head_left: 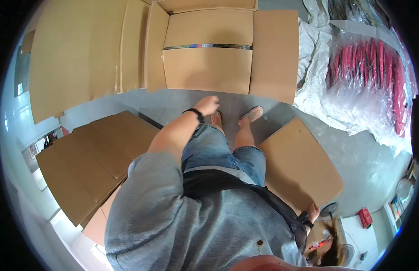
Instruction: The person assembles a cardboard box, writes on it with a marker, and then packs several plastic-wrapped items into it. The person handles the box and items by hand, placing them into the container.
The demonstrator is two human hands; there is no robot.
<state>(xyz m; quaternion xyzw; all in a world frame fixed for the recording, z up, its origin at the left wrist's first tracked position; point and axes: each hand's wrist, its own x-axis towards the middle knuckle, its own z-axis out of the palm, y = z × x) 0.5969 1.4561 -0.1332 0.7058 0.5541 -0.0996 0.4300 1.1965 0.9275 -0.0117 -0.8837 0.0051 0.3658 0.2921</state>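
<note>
The left hand (207,105) hung loosely curled and empty above the grey floor (367,158), near the open carton (208,49); the right hand (312,212) gripped a flat cardboard sheet (299,162), with flattened cartons (92,158) at the floor's left edge.

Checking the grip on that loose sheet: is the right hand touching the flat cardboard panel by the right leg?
Touching. The head view shows the right hand gripping the near edge of the flat cardboard panel, fingers over it.

Even, soft daylight fills the scene; glare whitens the plastic wrap (367,86) at right, shadows stay faint, and fisheye distortion bends edges toward a black rim.
</note>
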